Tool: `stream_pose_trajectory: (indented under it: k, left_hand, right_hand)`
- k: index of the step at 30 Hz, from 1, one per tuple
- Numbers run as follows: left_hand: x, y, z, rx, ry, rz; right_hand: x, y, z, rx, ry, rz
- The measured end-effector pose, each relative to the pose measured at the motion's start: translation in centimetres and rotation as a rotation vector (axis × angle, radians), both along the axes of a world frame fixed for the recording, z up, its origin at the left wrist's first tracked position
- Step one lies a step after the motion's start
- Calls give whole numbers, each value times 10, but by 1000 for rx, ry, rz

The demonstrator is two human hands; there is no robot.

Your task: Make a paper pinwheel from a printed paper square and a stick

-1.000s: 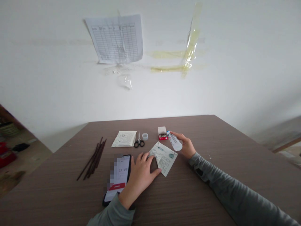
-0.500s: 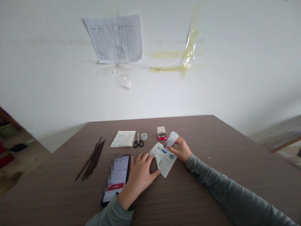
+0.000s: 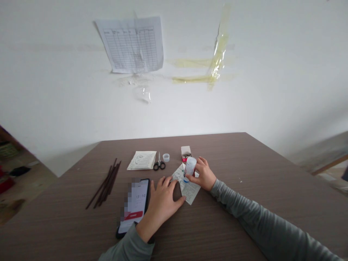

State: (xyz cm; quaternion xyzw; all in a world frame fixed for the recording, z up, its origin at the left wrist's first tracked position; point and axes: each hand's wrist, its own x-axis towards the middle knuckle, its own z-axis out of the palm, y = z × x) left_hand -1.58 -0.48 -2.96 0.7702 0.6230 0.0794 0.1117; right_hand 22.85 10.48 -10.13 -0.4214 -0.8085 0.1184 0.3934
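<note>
Paper (image 3: pixel 191 192), one piece, folded, printed; on the table (image 3: pixel 228 217), in the middle, a corner toward the near edge; between the two hands, partly covered by them.

Tube (image 3: pixel 190 166), white, with a blue end; above the paper, blue end down, slightly tilted. Whether that end touches the paper cannot be told.

Right hand (image 3: pixel 203 174): grasping the tube between thumb and fingers, from the right side.

Left hand (image 3: pixel 164 195): grip released, fingers spread, palm down; fingertips and thumb at the left edges of the paper.

Box (image 3: pixel 186 149), small, red and white, lid raised, small pieces inside; just beyond the tube.

Cup (image 3: pixel 166 157), small, clear; left of the box.

Scissors (image 3: pixel 159 165), black handles toward the near side; just left of the cup.

Packet (image 3: pixel 141 160), pale, printed, flat; left of the scissors.

Sticks (image 3: pixel 106 185), dark brown, several, in a loose bundle; far left of the hands.

Phone (image 3: pixel 133 208), screen up, lit, showing a red button; just left of the left hand.

Sheet (image 3: pixel 130 45), printed with a grid; on the wall (image 3: pixel 174 116), left of strips of yellowish tape (image 3: pixel 193 79).
</note>
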Motion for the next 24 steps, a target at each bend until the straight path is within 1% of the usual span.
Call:
stream_pose_trajectory:
  k: [6, 15, 24]
  left_hand:
    - [2, -2, 1, 1, -3, 7]
    - [1, -1, -1, -10, 35, 9]
    - [0, 0, 1, -9, 6, 6]
  right_hand:
    - [0, -1, 3, 18, -25, -1]
    - [-1, -1, 3, 21, 9, -4]
    - [-4, 0, 2, 33, 21, -10]
